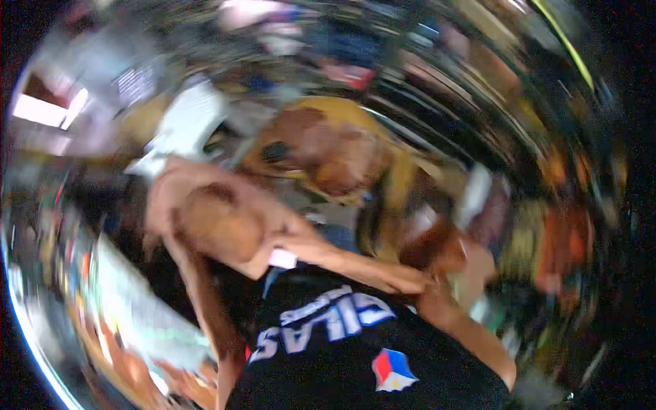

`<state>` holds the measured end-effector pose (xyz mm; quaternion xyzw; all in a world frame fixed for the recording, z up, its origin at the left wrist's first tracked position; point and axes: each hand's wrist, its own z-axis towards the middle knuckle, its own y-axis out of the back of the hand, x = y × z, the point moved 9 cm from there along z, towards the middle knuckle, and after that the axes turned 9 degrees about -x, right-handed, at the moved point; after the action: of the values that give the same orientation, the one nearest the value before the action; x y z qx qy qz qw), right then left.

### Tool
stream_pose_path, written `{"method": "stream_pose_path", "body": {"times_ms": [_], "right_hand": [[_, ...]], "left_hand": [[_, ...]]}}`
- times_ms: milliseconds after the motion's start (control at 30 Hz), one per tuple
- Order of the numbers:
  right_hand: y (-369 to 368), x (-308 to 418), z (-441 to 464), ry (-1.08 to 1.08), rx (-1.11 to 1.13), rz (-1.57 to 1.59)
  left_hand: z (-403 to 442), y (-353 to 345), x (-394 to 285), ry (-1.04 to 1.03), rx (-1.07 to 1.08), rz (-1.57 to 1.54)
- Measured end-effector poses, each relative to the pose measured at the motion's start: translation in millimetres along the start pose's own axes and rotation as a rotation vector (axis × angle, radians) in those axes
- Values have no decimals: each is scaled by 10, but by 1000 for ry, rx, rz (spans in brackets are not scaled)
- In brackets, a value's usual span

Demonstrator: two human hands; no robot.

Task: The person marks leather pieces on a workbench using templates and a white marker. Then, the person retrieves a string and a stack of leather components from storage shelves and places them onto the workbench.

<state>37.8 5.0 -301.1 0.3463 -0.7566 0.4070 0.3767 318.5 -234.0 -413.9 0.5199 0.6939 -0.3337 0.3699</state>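
Observation:
Strong motion blur smears the whole head view. At the bottom is my black shirt (314,376) with white lettering and a small red, blue and white emblem. A bare arm (195,294) runs up along its left side. On the right, another bare arm (468,331) meets a stretch of bare skin (362,266) crossing leftward above the shirt. Near the left end of that stretch shows a small white patch (282,258). Beside it lies a blurred tan, rounded shape (219,225) that I cannot name. My fingers cannot be made out on either hand.
A yellow-brown rounded thing (324,109) with brown shapes on it stands ahead. A white object (195,116) is at the upper left. Streaked clutter fills the upper right, with an orange-red blur (564,246) at the right. Pale sheeting (143,301) lies at lower left.

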Motion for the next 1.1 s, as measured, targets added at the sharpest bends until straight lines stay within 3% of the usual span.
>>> {"method": "stream_pose_path", "body": {"times_ms": [33,67,100,133,167,233,267,300,367,500,600,667,733,933,1100], "right_hand": [[-116,139,25,-54,33,31],[-95,-59,116,-118,127,-137],[-163,231,106,-84,88,-232],[-194,173,186,-119,124,-151],[-282,240,255,-22,138,-72],[-318,111,386,-181,144,-201],[-456,215,498,18,257,-453],[-533,129,488,-145,269,-214],[-814,75,513,-261,332,-273],[-1610,-72,537,-193,538,-275],[-2159,-179,574,-319,677,-408],[-2679,-473,560,-349,798,-565],[-3298,-713,427,-409,1012,-516],[-4867,-1708,84,-553,1240,-561],[-5523,-2551,93,-600,1356,-771]], "left_hand": [[-303,-21,-26,-93,84,-165],[-569,-57,-114,-208,170,-306],[-778,-38,-224,-178,65,-344],[-992,-106,-388,-142,-22,-396],[-1211,-96,-543,-87,-131,-426],[-1257,57,-594,-97,-104,-510],[-1392,82,-705,-77,-124,-602],[-1342,362,-630,-115,-234,-541],[-1478,640,-738,-200,-210,-703],[-1681,1517,-771,-289,-414,-845],[-1888,2044,-884,-307,-546,-910],[-1719,2736,-647,-364,-604,-949],[-1732,3303,-628,-453,-645,-973],[-1729,4698,-367,-411,-816,-1137],[-1652,5368,26,-475,-950,-1290]]}}
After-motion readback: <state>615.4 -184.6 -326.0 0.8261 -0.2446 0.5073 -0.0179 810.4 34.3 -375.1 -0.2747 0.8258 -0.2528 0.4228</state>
